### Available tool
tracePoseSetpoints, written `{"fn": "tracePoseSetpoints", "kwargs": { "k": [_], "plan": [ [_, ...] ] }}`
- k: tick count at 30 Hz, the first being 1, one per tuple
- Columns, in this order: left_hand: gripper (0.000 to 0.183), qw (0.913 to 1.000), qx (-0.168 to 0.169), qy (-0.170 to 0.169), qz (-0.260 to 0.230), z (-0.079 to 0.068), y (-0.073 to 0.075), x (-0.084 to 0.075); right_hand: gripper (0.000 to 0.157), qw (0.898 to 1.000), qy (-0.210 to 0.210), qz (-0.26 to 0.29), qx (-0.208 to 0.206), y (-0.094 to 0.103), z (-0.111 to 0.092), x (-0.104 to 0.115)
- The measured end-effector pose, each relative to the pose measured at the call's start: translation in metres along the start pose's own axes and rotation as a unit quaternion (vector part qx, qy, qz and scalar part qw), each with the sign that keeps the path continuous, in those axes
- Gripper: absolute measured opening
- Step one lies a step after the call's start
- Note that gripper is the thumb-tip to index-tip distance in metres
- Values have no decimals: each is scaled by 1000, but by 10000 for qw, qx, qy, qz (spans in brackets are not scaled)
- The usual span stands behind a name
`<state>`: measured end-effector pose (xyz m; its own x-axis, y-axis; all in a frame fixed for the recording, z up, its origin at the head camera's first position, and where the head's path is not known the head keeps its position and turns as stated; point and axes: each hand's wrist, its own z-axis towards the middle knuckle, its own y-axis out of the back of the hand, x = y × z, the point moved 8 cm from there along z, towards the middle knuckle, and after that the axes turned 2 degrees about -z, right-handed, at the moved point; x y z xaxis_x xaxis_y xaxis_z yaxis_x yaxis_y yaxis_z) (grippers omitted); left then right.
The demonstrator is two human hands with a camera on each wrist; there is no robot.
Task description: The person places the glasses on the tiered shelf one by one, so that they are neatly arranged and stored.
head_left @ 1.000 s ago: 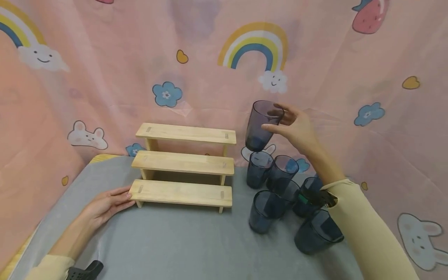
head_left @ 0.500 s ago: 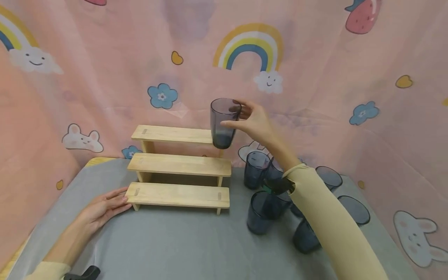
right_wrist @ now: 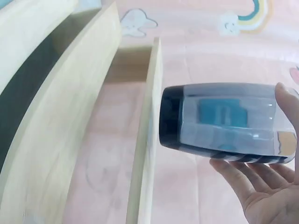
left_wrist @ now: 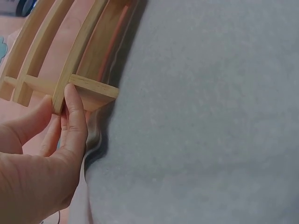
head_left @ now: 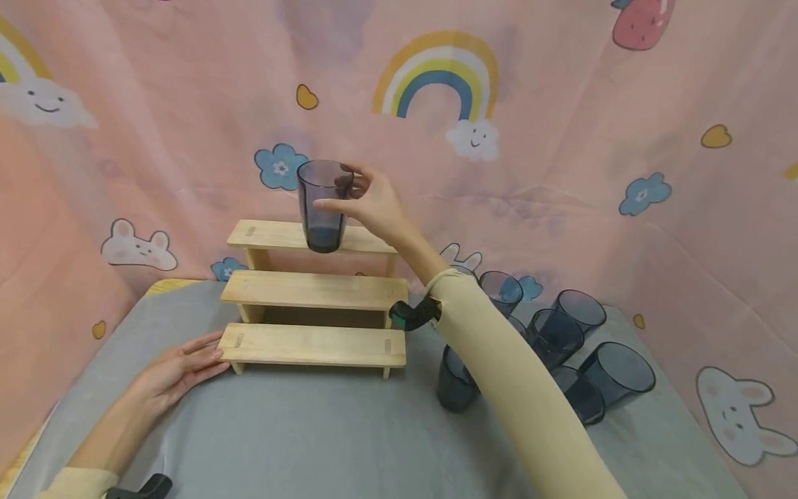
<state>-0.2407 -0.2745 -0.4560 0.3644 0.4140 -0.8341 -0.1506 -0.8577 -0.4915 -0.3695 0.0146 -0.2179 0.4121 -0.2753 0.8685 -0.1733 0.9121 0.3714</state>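
My right hand (head_left: 374,201) grips a tinted drinking glass (head_left: 323,208) near its rim, thumb in front and fingers behind. The glass is upright over the top tier of a three-step wooden display stand (head_left: 312,289). In the right wrist view the base of the glass (right_wrist: 219,123) is very close to the top board (right_wrist: 148,135); I cannot tell whether they touch. At the left end of the lowest step is my left hand (head_left: 177,374). In the left wrist view its thumb and fingers (left_wrist: 74,112) pinch that board's end.
Several similar tinted glasses (head_left: 617,374) stand grouped to the right of the stand, partly hidden by my right sleeve (head_left: 517,374). A grey cloth (head_left: 299,436) covers the table. A pink printed curtain (head_left: 548,83) hangs close behind the stand.
My right hand has carried the glass leftward from above the group of glasses to over the top tier, and the glass has straightened upright. The left hand has stayed at the lowest step.
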Motion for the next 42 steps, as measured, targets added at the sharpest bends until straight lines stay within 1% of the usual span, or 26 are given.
{"fn": "tracePoseSetpoints", "kwargs": {
  "k": [5,10,14,18,20,22,26,31,37,39,42],
  "plan": [
    [29,9999,29,54,-147,-4,-1,1,82,10000,-19,13,56,-27,12,5],
    [30,9998,11,12,-208,-8,0,0,86,9998,-22,-192,111,-50,22,15],
    [30,9998,-12,-41,-191,-10,2,-1,87,9998,-46,-205,-41,-63,31,18],
    [32,9996,64,-4,-278,-11,0,6,86,9994,-165,-262,-133,-77,34,16],
    [32,9996,93,26,-257,-11,-1,10,87,9985,-287,-469,-85,-84,33,15],
    [31,9998,89,27,-175,-11,-1,13,87,9971,-322,-696,2,-90,32,16],
    [29,9999,13,-34,-125,-10,-1,12,87,9949,-332,-949,101,-94,32,20],
    [31,9998,62,-77,-146,-9,-1,8,89,9947,-462,-865,302,-96,32,19],
    [28,9996,109,-50,-259,-11,0,10,93,9929,-361,-754,842,-103,27,23],
    [28,9996,113,-49,-239,-12,1,10,92,9921,-315,-706,986,-101,24,25],
    [29,9997,125,-120,-148,-10,0,9,89,9929,-239,-602,996,-89,19,27]
  ]
}}
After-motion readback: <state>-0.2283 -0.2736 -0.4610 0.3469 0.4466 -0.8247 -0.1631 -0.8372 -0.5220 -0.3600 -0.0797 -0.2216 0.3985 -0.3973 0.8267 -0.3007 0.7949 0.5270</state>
